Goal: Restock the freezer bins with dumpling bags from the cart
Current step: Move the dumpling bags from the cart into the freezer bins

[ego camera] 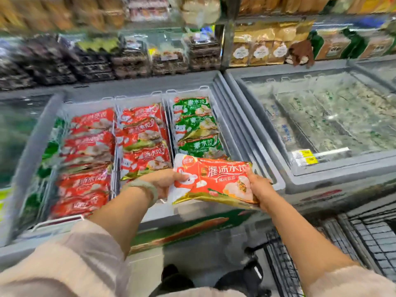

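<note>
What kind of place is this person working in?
Most likely a supermarket's frozen-food aisle: open chest freezer with bins of red dumpling bags, shelves of packaged food behind, and a wire cart alongside.

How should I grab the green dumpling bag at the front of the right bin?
Take the front green dumpling bag by its two short ends, reaching down from above. It lies flat and wide, overlapped by the green bag behind it, so its ends are the easiest parts to pinch, much as the hands hold the red dumpling bag now.
</note>
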The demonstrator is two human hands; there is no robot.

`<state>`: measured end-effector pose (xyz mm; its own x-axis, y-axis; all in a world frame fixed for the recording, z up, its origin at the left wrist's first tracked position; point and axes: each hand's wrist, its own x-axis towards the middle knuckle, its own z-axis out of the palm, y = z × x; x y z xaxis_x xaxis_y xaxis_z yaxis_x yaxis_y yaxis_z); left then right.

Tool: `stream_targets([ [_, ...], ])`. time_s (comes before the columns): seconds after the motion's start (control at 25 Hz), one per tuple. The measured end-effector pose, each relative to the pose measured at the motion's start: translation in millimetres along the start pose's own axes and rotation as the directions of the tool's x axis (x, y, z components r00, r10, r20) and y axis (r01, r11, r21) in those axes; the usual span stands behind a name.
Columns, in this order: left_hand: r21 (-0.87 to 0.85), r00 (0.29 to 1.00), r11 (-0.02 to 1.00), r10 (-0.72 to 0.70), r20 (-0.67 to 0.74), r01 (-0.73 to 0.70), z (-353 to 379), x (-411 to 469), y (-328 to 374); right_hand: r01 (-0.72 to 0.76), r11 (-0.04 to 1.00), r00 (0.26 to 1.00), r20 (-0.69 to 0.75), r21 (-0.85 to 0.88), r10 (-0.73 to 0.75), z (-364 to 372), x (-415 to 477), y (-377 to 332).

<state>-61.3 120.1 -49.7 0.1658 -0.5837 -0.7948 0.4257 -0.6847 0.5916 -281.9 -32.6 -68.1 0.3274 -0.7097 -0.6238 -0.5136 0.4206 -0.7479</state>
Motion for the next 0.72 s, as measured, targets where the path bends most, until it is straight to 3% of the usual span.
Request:
stream_targets([
  [0.28,-0.215,0.99,0.976,-0.01,-0.143,-0.021,-110,-18,-44,0.026,0.994,0.992,0.125,-0.103,-0.013,111,4,-27],
  [0.48,-0.262,0.971,0.965,-0.05,-0.235,-0.014,-138,-8,-55,0.035,0.957,0.985,0.17,-0.287,0.014,148,27,-45],
  [0.72,-0.265,0.92,0.959,-0.012,-0.393,-0.1,-189,-4,-61,0.174,0.868,0.925,0.379,-0.466,0.018,217,57,-84],
])
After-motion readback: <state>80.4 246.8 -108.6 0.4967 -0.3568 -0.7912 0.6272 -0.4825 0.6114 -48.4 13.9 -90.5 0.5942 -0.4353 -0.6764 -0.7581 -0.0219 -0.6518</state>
